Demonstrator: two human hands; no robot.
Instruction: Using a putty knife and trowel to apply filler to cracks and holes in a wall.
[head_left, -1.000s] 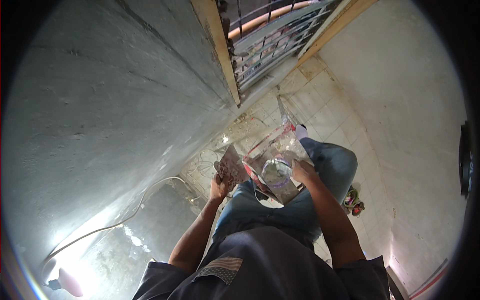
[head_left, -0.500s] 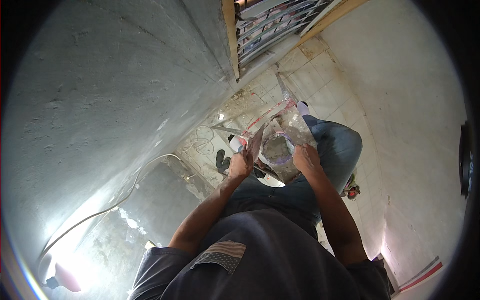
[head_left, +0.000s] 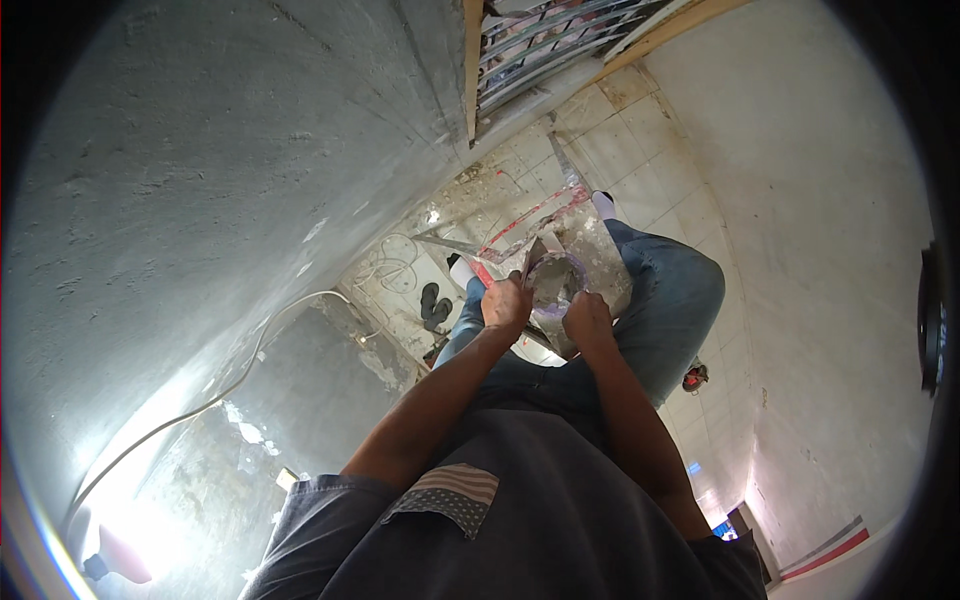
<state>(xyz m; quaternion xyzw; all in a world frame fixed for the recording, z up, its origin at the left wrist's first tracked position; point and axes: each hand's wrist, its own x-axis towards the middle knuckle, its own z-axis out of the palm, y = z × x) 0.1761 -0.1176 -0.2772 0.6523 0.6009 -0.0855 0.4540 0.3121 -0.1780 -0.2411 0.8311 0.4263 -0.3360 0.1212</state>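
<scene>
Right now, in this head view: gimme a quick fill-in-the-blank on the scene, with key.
1. The left hand grips a flat plate by a round container whose rim is ____.
2. The trousers are ____.
3. The dark shoes lie on the tiled ____.
4. The patch on the shirt has stripes and ____.

Missing words: purple; blue; floor; stars.

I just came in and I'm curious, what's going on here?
A person is working over a purple-rimmed container with grey stuff inside. The left hand holds a flat plate turned nearly on edge at the container's left side. The right hand is curled near the rim; whether it grips anything is hard to see.
</scene>
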